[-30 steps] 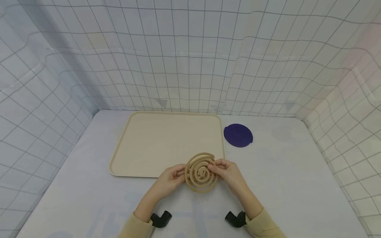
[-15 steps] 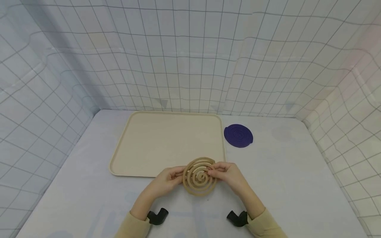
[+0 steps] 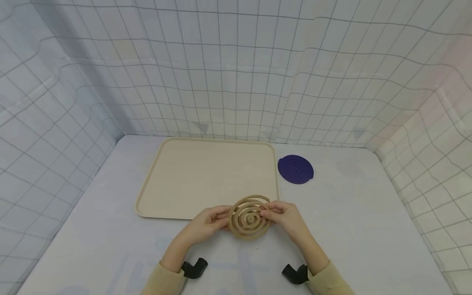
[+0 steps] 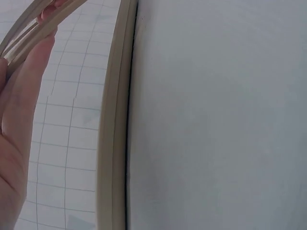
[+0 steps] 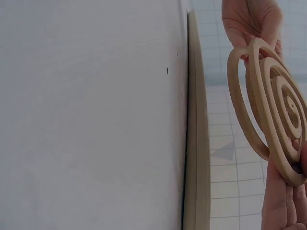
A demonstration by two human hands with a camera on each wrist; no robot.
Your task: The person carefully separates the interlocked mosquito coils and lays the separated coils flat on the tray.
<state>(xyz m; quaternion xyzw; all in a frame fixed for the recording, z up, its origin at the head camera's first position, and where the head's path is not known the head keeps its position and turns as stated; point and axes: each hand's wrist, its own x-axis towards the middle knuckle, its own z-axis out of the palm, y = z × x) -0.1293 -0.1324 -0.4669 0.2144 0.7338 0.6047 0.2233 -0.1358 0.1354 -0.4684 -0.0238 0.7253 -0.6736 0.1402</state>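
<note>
A tan mosquito coil (image 3: 250, 218), its turns spread with gaps between, is held up near the tray's front right corner. My left hand (image 3: 204, 224) pinches its left edge, thumb in front and fingers behind. My right hand (image 3: 287, 217) grips the right side, the thumb reaching over the inner turns. In the right wrist view the coil (image 5: 265, 103) is tilted, and one outer loop stands off behind the rest; my left hand (image 5: 252, 19) shows at its far edge. Only a slice of coil (image 4: 29, 43) shows in the left wrist view. Some fingers are hidden behind it.
A cream rectangular tray (image 3: 206, 176) lies on the white table (image 3: 354, 229) behind my hands. Right of it lies a flat purple disc (image 3: 296, 169) with a spiral pattern and small edge tabs. White grid-lined sheeting (image 3: 236, 82) encloses the back and sides.
Both hands have lowered slightly toward me with the coil still held. The coil has shifted and tipped a little, and its turns look more spread.
</note>
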